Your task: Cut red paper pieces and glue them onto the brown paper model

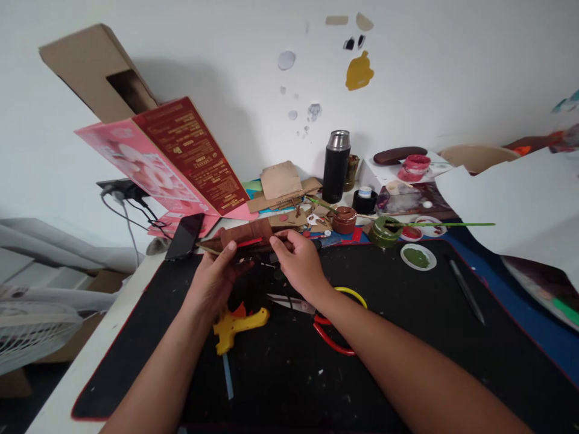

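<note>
Both my hands hold a brown-painted cardboard piece [248, 234] above the black mat [407, 337], near the far edge of the desk. My left hand [216, 272] grips its left end, thumb pressed on top. My right hand [299, 260] pinches its right end with curled fingers. A thin stick pokes out to the left under the piece. Below my hands lie a yellow glue gun [236, 326] and scissors with red and yellow handles [335, 325].
A black phone [185, 235] leans at the mat's left corner. Paint pots [344, 219], a green pot with a long green stick [384, 231], a dish of green paint [418, 257], a black flask [336, 166], cardboard scraps and a pink box [172, 160] crowd the back.
</note>
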The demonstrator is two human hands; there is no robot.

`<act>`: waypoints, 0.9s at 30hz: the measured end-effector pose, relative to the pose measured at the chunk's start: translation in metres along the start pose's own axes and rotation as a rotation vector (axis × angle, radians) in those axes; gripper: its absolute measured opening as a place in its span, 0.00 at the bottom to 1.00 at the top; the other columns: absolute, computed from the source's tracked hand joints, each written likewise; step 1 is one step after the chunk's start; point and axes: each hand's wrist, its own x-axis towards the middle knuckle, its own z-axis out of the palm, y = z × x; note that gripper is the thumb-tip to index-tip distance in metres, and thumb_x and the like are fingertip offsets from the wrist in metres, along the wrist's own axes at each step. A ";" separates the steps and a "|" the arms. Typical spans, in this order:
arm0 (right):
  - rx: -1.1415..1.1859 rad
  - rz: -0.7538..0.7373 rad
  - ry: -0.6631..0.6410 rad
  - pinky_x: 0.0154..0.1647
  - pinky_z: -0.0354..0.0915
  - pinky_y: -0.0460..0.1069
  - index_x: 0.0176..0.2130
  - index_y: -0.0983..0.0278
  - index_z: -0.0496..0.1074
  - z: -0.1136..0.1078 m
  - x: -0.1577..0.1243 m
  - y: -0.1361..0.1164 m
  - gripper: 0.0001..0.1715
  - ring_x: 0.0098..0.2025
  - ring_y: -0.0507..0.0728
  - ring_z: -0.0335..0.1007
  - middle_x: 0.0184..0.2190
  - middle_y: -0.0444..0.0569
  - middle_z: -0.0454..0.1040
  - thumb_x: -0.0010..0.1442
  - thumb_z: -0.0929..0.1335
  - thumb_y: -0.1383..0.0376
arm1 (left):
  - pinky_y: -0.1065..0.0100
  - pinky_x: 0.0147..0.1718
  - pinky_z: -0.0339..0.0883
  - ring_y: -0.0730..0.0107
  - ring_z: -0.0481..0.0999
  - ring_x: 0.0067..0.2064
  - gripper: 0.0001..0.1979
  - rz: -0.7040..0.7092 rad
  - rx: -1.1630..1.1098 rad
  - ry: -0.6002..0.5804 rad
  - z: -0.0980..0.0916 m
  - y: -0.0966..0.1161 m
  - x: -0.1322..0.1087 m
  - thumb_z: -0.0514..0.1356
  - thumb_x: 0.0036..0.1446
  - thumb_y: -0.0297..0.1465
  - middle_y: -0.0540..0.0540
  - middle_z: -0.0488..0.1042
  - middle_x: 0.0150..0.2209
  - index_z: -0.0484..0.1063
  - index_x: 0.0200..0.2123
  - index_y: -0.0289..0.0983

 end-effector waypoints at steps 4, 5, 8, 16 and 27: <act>0.002 0.003 -0.003 0.22 0.58 0.47 0.40 0.60 0.75 0.000 0.000 0.001 0.14 0.23 0.55 0.67 0.21 0.42 0.70 0.67 0.70 0.52 | 0.65 0.34 0.79 0.55 0.84 0.46 0.31 -0.002 0.004 0.007 0.000 0.000 0.000 0.79 0.46 0.42 0.42 0.83 0.51 0.76 0.51 0.40; 0.005 0.002 -0.004 0.22 0.58 0.47 0.39 0.60 0.75 0.000 0.000 0.001 0.13 0.23 0.55 0.67 0.21 0.41 0.69 0.67 0.70 0.53 | 0.65 0.34 0.79 0.55 0.84 0.46 0.31 -0.004 0.001 0.010 0.000 0.000 0.000 0.80 0.45 0.42 0.42 0.83 0.51 0.76 0.51 0.41; 0.010 -0.005 -0.009 0.22 0.57 0.48 0.39 0.59 0.75 0.000 0.000 0.001 0.13 0.22 0.55 0.65 0.20 0.40 0.67 0.67 0.69 0.53 | 0.64 0.35 0.80 0.54 0.84 0.48 0.31 -0.006 0.000 0.009 0.000 0.000 0.000 0.79 0.46 0.42 0.42 0.83 0.52 0.75 0.52 0.41; 0.009 -0.007 -0.009 0.23 0.57 0.48 0.39 0.58 0.74 0.000 -0.001 0.001 0.12 0.23 0.56 0.66 0.20 0.40 0.67 0.67 0.70 0.53 | 0.65 0.34 0.80 0.53 0.84 0.48 0.32 -0.001 0.004 0.003 0.000 0.000 0.000 0.79 0.47 0.41 0.40 0.83 0.53 0.75 0.53 0.41; -0.009 -0.006 -0.008 0.24 0.58 0.48 0.39 0.59 0.74 0.001 -0.001 0.002 0.12 0.25 0.57 0.68 0.21 0.41 0.68 0.67 0.69 0.53 | 0.62 0.36 0.81 0.53 0.85 0.49 0.31 0.001 0.012 -0.002 -0.002 -0.001 0.001 0.79 0.47 0.42 0.42 0.83 0.52 0.75 0.53 0.42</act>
